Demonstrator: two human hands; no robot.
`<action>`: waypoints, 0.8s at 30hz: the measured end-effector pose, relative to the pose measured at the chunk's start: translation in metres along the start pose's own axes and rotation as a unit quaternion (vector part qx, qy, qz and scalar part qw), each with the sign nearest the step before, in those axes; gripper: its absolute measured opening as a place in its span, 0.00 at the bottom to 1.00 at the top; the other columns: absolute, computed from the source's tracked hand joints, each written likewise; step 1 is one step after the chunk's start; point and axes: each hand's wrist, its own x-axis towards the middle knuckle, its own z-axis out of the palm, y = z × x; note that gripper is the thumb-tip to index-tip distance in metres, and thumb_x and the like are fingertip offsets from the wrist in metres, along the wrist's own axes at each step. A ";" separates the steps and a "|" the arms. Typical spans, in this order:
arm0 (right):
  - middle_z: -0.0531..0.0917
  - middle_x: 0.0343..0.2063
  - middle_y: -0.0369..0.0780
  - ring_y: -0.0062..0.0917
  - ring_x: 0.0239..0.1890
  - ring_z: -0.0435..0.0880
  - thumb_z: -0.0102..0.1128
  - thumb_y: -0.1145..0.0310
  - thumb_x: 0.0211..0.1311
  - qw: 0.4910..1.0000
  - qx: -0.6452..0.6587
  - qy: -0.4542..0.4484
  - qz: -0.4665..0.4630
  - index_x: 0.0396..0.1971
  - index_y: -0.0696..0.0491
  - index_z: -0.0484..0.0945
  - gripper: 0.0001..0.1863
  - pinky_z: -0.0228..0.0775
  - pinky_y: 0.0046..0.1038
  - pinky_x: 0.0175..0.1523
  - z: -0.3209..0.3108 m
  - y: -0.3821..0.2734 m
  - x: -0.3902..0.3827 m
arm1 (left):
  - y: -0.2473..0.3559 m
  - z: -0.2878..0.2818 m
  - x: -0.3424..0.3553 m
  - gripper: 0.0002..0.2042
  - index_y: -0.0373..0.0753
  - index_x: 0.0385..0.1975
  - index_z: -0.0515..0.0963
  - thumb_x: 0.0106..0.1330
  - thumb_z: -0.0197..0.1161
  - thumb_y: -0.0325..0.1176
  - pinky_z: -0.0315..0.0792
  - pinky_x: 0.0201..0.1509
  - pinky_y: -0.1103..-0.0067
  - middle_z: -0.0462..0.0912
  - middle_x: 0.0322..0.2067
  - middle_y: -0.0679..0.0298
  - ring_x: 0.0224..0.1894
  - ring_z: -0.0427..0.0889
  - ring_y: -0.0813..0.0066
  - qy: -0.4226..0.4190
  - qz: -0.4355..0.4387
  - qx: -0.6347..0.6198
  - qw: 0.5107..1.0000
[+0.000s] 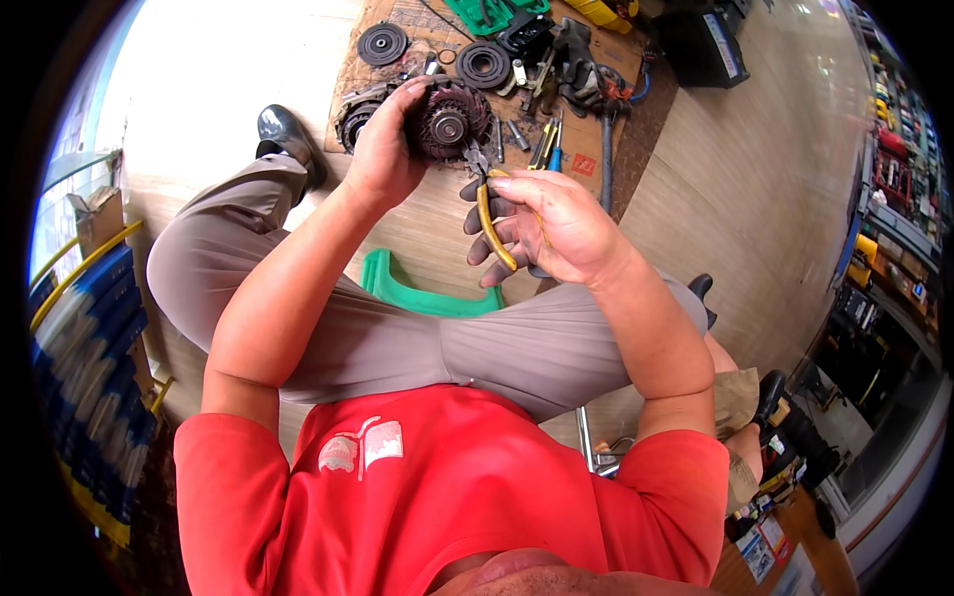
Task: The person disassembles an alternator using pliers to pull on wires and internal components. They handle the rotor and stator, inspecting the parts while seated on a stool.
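Note:
My left hand [383, 159] is wrapped round a dark, greasy motor rotor [443, 123], tilted so its finned ring and central bearing show. Yellow-handled pliers [487, 221] are in my right hand [564, 221], their handles between thumb and fingers, the blackened fingers partly spread. The jaws point at the rotor's lower right edge; whether they touch it I cannot tell. Behind the left hand sits another dark metal part [353, 126], partly hidden.
Beyond my hands, stained cardboard [417, 18] bears pulleys [483, 66], screwdrivers [554, 149], a hammer [607, 139] and dirty gloves [576, 62]. A black battery [704, 45] stands at the far right. A green stool [427, 295] lies between my legs. Another person's leg [733, 402] is at right.

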 end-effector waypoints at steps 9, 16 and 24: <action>0.80 0.36 0.49 0.42 0.35 0.85 0.49 0.64 0.74 1.000 0.023 0.016 -0.010 0.46 0.61 0.73 0.14 0.83 0.45 0.31 0.004 0.002 0.000 | 0.000 0.000 0.000 0.19 0.37 0.60 0.69 0.74 0.50 0.38 0.77 0.57 0.69 0.80 0.51 0.58 0.53 0.80 0.67 0.013 0.017 0.015 1.000; 0.82 0.35 0.47 0.38 0.31 0.85 0.48 0.63 0.73 0.998 -0.013 0.059 -0.029 0.46 0.60 0.75 0.15 0.82 0.41 0.28 0.003 0.008 0.003 | 0.007 0.005 -0.001 0.21 0.35 0.63 0.66 0.71 0.48 0.33 0.79 0.55 0.67 0.79 0.52 0.52 0.53 0.81 0.63 -0.045 0.027 0.091 0.994; 0.80 0.27 0.42 0.27 0.20 0.78 0.49 0.65 0.72 0.992 -0.047 0.084 -0.076 0.39 0.57 0.73 0.10 0.67 0.27 0.17 0.005 0.022 0.015 | 0.005 0.001 0.000 0.22 0.34 0.64 0.65 0.71 0.46 0.33 0.78 0.56 0.68 0.79 0.52 0.50 0.54 0.81 0.61 -0.063 0.036 0.106 0.992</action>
